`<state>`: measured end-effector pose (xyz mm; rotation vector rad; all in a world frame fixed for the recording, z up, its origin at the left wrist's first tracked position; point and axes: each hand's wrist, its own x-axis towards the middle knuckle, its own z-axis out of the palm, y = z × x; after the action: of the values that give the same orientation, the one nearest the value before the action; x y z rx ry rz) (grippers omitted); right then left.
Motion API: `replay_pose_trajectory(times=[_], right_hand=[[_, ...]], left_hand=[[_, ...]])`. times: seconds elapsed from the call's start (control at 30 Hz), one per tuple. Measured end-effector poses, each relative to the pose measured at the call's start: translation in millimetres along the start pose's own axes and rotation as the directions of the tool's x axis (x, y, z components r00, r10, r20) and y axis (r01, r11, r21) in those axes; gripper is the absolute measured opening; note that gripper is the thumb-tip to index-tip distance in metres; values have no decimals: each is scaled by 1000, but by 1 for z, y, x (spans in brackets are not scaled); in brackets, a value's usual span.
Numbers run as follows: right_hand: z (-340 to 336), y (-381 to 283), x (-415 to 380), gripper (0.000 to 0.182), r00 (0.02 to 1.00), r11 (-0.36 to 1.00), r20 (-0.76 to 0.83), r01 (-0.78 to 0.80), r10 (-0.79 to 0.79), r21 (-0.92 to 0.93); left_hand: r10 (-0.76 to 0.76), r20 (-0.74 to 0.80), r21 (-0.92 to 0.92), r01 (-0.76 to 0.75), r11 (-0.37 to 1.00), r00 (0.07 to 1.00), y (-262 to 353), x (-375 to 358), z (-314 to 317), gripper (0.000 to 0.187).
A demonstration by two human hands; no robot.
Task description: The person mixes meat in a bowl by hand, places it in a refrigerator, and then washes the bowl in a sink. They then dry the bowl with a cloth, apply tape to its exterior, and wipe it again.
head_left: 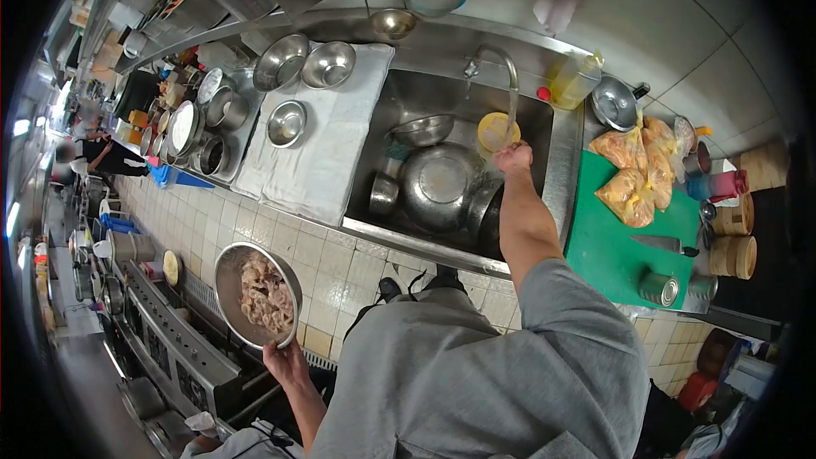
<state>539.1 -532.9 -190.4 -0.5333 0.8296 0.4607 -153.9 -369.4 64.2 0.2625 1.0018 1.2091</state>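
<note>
1. The left hand (287, 363) grips the rim of a wide metal bowl (228, 293); pale brown pieces of meat (268, 299) lie inside. The bowl is held over the tiled floor (327, 246), beyond the worktop's near edge and left of the sink (425, 246).
2. The right hand (514, 157) reaches over the sink near its far right corner, just beside a yellow bowl (492, 131) and the tap (514, 85). Its fingers look curled, but I cannot tell whether they grip either one.
3. A large upturned pan (436, 183) fills the sink's middle.
4. Along the sink's left edge, a white cloth (293, 178) carries three metal bowls (287, 124).
5. Right of the sink, a green board (603, 251) holds bagged food (629, 195) at its far edge, a knife (659, 243) by its right edge and a can (654, 289) at its near right corner.
</note>
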Motion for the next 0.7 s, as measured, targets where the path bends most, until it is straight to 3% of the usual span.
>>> replay_pose_trajectory(times=[0.03, 0.17, 0.23, 0.3, 0.4, 0.43, 0.5, 0.53, 0.57, 0.6, 0.67, 0.7], right_hand=[[-4, 1, 6, 16, 1000, 995, 16, 22, -23, 93], [-12, 0, 26, 9, 990, 997, 134, 38, -46, 64], [14, 8, 7, 11, 958, 860, -67, 217, -278, -461], [3, 10, 34, 22, 977, 855, 138, 207, -159, -476], [12, 7, 44, 24, 950, 870, 301, 215, -81, -443], [14, 10, 40, 24, 949, 868, 306, 210, -71, -450], [23, 1, 26, 30, 965, 622, 244, 250, -96, -742], [29, -2, 21, 30, 963, 625, 244, 261, -114, -736], [36, 0, 15, 34, 900, 137, 307, 361, -310, -922], [42, 2, 11, 38, 792, -385, 431, 270, -433, -883], [57, 11, 13, 44, 821, -323, 368, 239, -436, -916], [67, 21, 9, 42, 802, -386, 396, 227, -447, -894]], left_hand=[[9, -10, 11, -9, 1000, 1000, 1, -1, -3, 57], [-32, 56, 42, 30, 999, 998, 2, 3, -8, 56], [-5, -13, 71, 6, 997, 1000, -3, 5, 1, 49], [-53, 51, 59, 50, 997, 997, -6, 18, -6, 44], [-73, 22, 62, 71, 996, 997, -21, 22, 13, 49], [-106, -16, 4, 106, 994, 994, -25, 45, -16, 48], [-85, -26, 47, 86, 995, 996, -38, 34, 22, 47], [-100, -14, 49, 101, 994, 995, -41, 30, 32, 47], [-108, -19, 62, 109, 992, 994, -45, 27, 41, 48], [-118, -24, 77, 120, 990, 993, -50, 28, 46, 48], [-145, 18, 94, 143, 985, 989, -56, 36, 40, 48], [-147, 40, 103, 143, 984, 988, -58, 38, 37, 49]])
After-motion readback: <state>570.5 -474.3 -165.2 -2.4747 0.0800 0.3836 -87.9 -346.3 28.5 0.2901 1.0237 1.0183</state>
